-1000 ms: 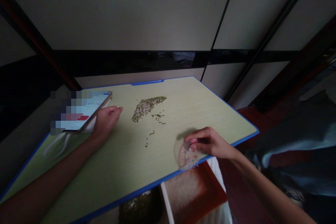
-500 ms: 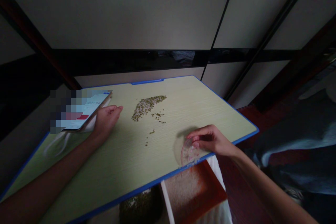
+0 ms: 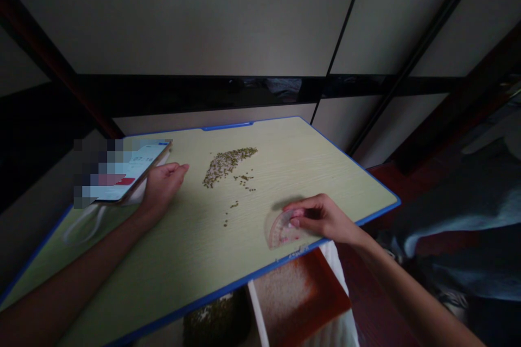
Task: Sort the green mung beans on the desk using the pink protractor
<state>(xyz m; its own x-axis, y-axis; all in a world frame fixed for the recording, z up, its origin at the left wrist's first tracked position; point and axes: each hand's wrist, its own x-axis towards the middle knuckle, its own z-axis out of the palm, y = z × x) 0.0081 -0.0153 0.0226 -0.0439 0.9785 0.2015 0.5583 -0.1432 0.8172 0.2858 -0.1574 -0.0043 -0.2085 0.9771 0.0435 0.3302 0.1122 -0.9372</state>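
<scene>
My right hand (image 3: 319, 218) pinches a clear, pink-marked protractor (image 3: 280, 232) between thumb and fingers. The protractor is low over the table's near right part; whether it touches the surface I cannot tell. A few small pale grains (image 3: 299, 252) lie beside it at the table's front edge. On the left, my left hand (image 3: 165, 181) is closed in a loose fist, close beside a phone (image 3: 132, 173) with a lit screen. Mid-table lies a spread of green beans mixed with pale grains (image 3: 226, 165), with several strays (image 3: 234, 204) nearer me.
The yellowish table (image 3: 183, 260) has a blue rim. Below its front edge are an orange-brown tray (image 3: 325, 287) holding pale grains and a dark container (image 3: 217, 317) with green beans. Cabinet doors (image 3: 203, 21) stand behind. Another person's leg (image 3: 443, 222) shows at right.
My right hand has shifted slightly left and tipped the protractor flatter, away from the table's front edge. Pale grains there are more exposed. My left hand stays closed beside the phone.
</scene>
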